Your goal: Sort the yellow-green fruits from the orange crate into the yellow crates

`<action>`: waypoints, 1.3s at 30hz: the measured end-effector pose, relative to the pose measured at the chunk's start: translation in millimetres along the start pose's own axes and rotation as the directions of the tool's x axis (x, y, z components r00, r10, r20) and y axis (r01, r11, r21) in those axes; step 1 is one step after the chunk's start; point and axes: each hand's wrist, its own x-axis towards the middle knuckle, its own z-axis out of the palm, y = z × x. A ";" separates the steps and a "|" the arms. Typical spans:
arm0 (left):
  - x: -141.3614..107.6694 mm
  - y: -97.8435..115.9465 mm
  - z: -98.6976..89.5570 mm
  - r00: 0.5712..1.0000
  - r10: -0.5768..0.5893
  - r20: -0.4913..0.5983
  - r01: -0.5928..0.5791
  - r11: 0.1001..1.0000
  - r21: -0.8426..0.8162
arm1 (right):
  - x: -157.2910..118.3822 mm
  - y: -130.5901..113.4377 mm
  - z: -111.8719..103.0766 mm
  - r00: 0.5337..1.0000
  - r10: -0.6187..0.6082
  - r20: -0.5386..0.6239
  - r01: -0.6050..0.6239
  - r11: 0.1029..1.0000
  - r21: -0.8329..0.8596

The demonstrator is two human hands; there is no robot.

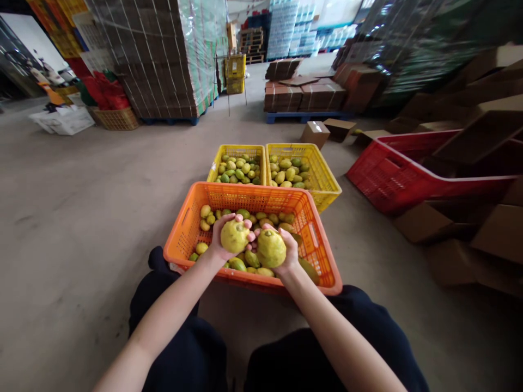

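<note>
Fingers (pixel 247 224) partly hidden behind fruits (pixel 272 249).

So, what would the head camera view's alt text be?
A person holds a yellow fruit in left fingers, another in right fingers, over an orange crate of more fruit. Two yellow crates of fruit stand behind.

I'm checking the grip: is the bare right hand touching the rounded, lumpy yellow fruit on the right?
Touching: the head view shows the bare right hand cupped around the rounded, lumpy yellow fruit, with no gap between them.
</note>
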 end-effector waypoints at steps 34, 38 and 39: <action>6.5 -3.8 0.5 0.982 0.043 -0.182 -0.076 0.981 -0.180 | -2.5 -1.8 15.8 0.978 -0.040 -0.203 0.080 0.978 0.192; 12.7 -8.4 -3.8 0.953 0.079 -0.291 -0.168 0.941 -0.295 | 2.0 -2.4 14.6 0.954 -0.047 -0.296 0.127 0.957 0.260; 14.2 -9.6 -4.7 0.940 0.091 -0.329 -0.197 0.932 -0.304 | 3.4 -1.8 13.8 0.945 -0.035 -0.325 0.130 0.953 0.275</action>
